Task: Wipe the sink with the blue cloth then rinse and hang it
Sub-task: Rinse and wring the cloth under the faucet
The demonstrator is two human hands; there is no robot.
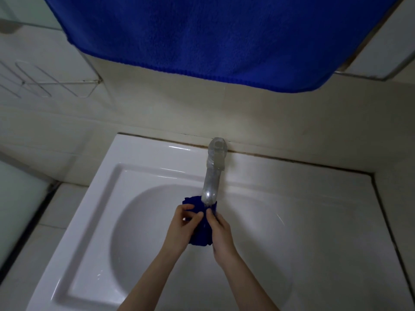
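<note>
A bunched blue cloth [200,234] hangs between my two hands over the round basin of the white sink [139,167], right under the spout of the chrome tap [212,178]. My left hand [182,223] grips the cloth's left side with curled fingers. My right hand [219,230] grips its right side, thumb on the front. The cloth's top edge shows just behind the spout. I cannot tell whether water is running.
A large blue towel [213,37] hangs overhead across the top of the view. A wire rack [45,84] is fixed to the tiled wall at left. The sink's rim meets the wall at the back and a tiled ledge [395,198] at right.
</note>
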